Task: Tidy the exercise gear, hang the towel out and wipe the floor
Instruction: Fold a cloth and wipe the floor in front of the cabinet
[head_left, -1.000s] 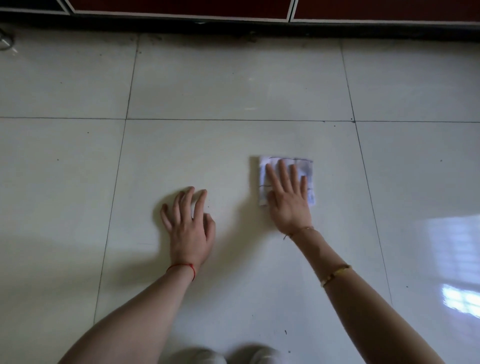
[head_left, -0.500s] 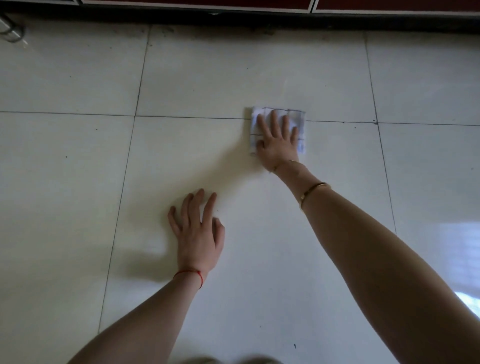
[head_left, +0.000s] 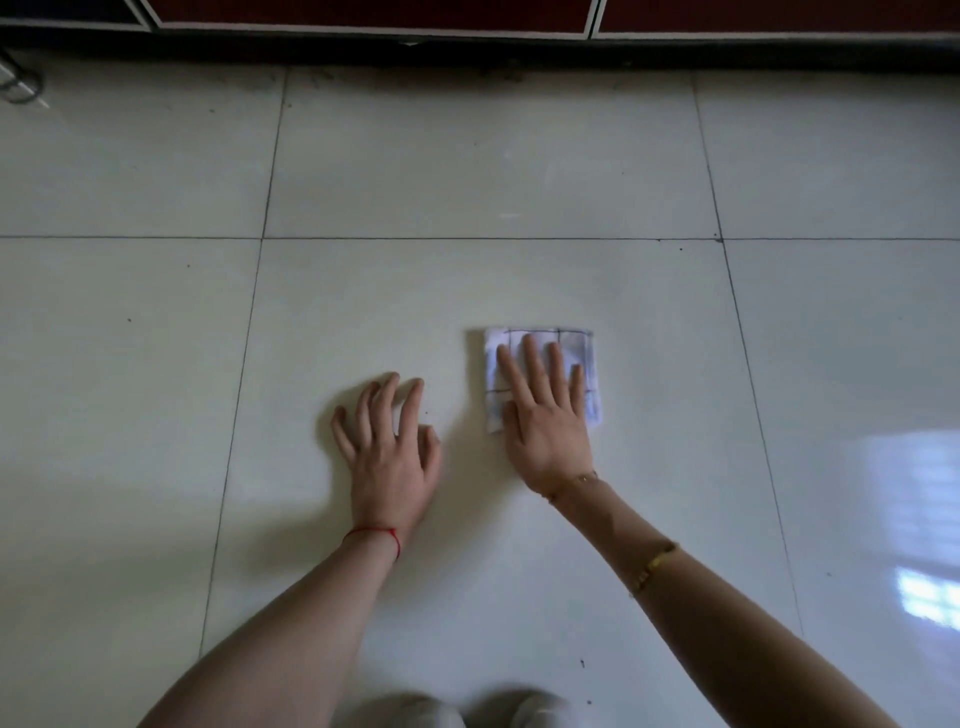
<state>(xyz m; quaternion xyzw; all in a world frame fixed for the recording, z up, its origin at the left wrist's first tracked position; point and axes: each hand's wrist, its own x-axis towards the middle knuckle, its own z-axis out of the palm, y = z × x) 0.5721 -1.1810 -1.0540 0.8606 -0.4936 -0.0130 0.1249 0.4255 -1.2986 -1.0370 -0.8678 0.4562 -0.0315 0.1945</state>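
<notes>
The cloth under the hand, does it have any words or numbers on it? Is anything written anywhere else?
No readable text anywhere.
The cloth under the right hand shows only dark grid lines, no letters or numbers.
The floor tiles and the dark red cabinet fronts show none either.

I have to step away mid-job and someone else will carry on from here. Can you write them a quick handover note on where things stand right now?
Right hand: flat, fingers straight, pressing the folded checked cloth onto the tiled floor.
Left hand: holds nothing, braced on the floor beside the cloth, fingertips down.
Cloth: on the middle tile, short of the grout line ahead, well back from the dark red cabinet base.
Done: cannot tell from this view how much floor has been wiped. No exercise gear or towel in sight.
Left: keep wiping; small dark specks show on the tiles, for instance near the knees. Check the gear and towel elsewhere.
</notes>
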